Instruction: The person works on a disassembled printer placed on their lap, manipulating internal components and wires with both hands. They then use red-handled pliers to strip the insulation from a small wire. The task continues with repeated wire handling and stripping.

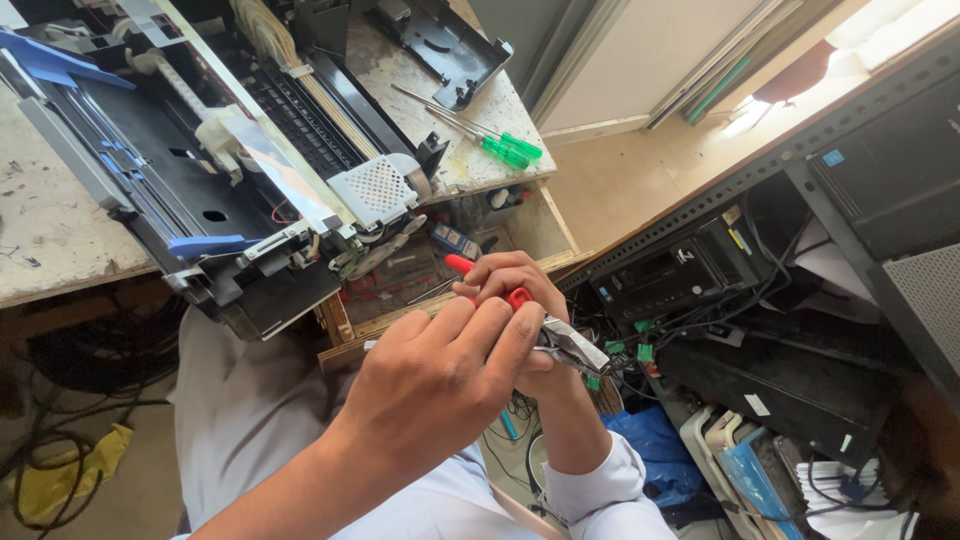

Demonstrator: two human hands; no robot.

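While the left hand (430, 385) curls its fingers over a pair of red-handled pliers (545, 330), the right hand (515, 290) grips the same tool from behind, closed round the red handles. Both hands hold it above the person's lap, just in front of an open wooden drawer (440, 280). A dismantled printer (200, 170) lies on the worktable (50, 220), with two green-handled screwdrivers (500, 148) beside it.

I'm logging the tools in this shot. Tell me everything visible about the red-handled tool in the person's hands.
The red-handled tool looks like small pliers: red plastic-looking grips, one tip sticking out past the right hand, and grey metal jaws pointing right and slightly down. Both hands clasp it, the left hand covering most of the handles, above the lap and just off the workbench edge.
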